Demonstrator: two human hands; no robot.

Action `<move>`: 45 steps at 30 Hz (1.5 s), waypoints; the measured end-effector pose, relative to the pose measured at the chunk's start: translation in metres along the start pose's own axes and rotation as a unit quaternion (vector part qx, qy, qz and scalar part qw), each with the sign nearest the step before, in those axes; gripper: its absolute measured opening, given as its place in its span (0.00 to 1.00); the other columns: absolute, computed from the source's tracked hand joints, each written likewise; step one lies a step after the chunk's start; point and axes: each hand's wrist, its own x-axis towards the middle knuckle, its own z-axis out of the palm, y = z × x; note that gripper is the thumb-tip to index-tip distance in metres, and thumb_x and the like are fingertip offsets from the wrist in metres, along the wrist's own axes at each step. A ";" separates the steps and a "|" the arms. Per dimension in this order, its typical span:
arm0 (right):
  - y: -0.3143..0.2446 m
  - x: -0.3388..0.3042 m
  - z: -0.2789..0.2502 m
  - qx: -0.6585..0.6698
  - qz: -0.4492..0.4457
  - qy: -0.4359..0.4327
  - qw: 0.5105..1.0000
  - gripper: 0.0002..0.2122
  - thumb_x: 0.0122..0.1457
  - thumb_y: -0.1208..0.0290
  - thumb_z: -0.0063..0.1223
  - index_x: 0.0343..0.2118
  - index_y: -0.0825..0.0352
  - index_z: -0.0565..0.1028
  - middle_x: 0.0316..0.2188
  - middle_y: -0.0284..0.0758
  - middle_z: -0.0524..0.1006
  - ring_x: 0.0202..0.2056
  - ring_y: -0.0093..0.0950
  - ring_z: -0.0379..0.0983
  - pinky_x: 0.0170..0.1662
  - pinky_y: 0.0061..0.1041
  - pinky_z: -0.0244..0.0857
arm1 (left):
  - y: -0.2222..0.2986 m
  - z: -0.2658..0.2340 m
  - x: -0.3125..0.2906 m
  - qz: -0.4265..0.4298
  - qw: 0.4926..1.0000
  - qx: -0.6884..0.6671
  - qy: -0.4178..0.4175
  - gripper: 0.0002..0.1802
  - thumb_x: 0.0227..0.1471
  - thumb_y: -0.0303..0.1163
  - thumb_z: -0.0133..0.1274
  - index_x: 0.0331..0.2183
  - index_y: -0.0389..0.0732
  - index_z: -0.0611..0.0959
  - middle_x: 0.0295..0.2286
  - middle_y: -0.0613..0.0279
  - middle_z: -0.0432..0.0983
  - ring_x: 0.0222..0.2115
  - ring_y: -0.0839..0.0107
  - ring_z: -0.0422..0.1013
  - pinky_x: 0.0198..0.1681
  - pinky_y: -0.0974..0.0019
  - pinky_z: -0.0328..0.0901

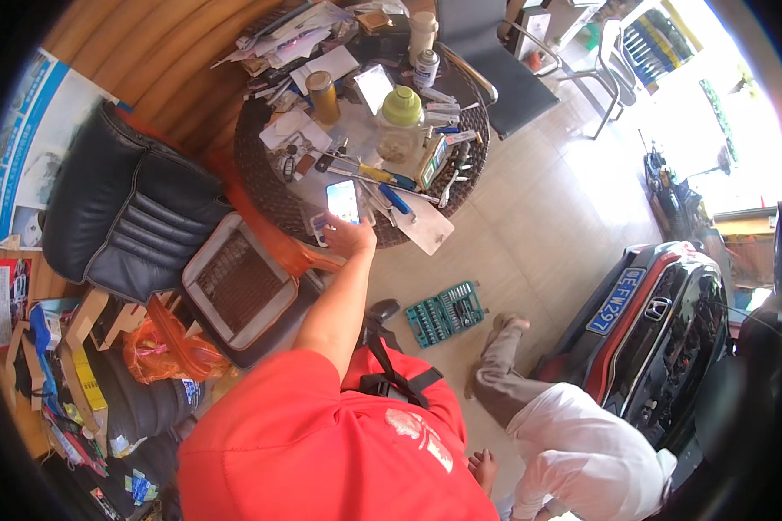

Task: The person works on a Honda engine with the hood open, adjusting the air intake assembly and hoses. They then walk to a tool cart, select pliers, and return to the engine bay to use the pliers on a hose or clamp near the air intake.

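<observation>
My left hand (349,236) reaches out over the near edge of a round wicker table (256,187), closed around the lower end of a smartphone (342,202) with its screen lit. Right beside the phone lie a screwdriver with a blue handle (395,199), pale papers (424,227) and a tool with a yellow handle (376,174). At the lower right, against my red shirt (321,443), shows a small part of a hand that appears to be my right hand (484,469). Its fingers look bent, but whether it holds anything is not visible.
A green-lidded jar (401,122) and an amber tumbler (323,97) stand on the cluttered table. Chairs (135,200) are at left. An opened green socket set (445,314) lies on the floor. At right, a person in white (582,447) bends beside a red car front (643,313).
</observation>
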 end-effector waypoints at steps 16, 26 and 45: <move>0.084 -0.026 0.049 -0.116 -0.097 0.003 0.988 0.18 0.63 0.66 0.51 0.43 0.82 0.74 0.37 0.45 0.79 0.36 0.29 0.78 0.41 0.26 0.71 | 0.012 0.016 -0.011 0.042 0.997 -0.060 -0.033 0.53 0.42 0.39 0.67 0.62 0.43 0.53 0.56 0.35 0.53 0.57 0.41 0.55 0.57 0.44 0.57; 0.014 -0.095 0.089 -0.062 -0.013 0.018 0.998 0.16 0.64 0.67 0.47 0.49 0.73 0.69 0.33 0.39 0.76 0.28 0.28 0.75 0.27 0.23 0.71 | -0.058 0.012 -0.063 0.315 0.942 -0.069 -0.089 0.45 0.43 0.30 0.63 0.59 0.34 0.58 0.58 0.31 0.48 0.60 0.37 0.48 0.63 0.44 0.48; 0.288 -0.062 0.031 0.140 0.071 0.098 0.983 0.16 0.61 0.63 0.52 0.45 0.71 0.74 0.31 0.36 0.77 0.26 0.26 0.73 0.25 0.25 0.67 | -0.200 0.050 -0.126 0.335 0.582 0.503 -0.543 0.25 0.47 0.39 0.58 0.44 0.31 0.79 0.42 0.39 0.77 0.46 0.52 0.74 0.48 0.56 0.68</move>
